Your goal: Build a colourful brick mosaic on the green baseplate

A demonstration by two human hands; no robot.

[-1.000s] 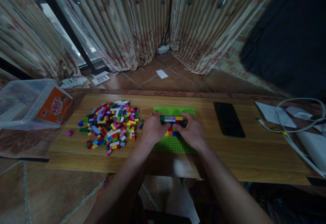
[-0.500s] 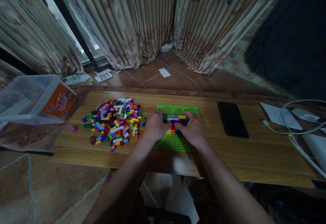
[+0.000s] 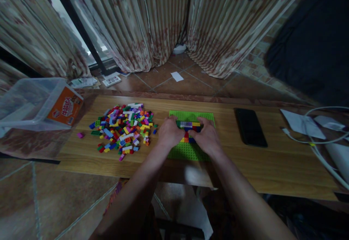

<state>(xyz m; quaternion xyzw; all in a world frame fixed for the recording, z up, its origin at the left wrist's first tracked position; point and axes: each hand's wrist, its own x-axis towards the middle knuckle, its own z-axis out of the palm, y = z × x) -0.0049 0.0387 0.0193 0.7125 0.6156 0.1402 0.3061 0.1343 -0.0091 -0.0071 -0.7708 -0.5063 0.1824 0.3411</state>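
A green studded baseplate [image 3: 188, 154] lies on the wooden bench, and a block of coloured toy bricks [image 3: 188, 124] is built up on its middle. My left hand [image 3: 169, 131] grips the left side of this brick block, thumb at the near side and fingers curled round the far side. From the right, my right hand [image 3: 206, 134] holds the same block in a matching way, its thumb close to the other thumb. Yellow, blue, red, grey and orange bricks show between the hands; the ends of the block are hidden under the fingers.
Left of the baseplate spreads a heap of loose bricks [image 3: 122, 127], with one magenta brick [image 3: 80, 135] apart from it. A clear plastic bin [image 3: 35, 105] stands at the far left. To the right lie a black phone [image 3: 250, 127], white paper [image 3: 301, 123] and white cables [image 3: 313, 142].
Both hands stay on the brick block with almost the same grip. The whole view has shifted slightly; nothing else has visibly moved.
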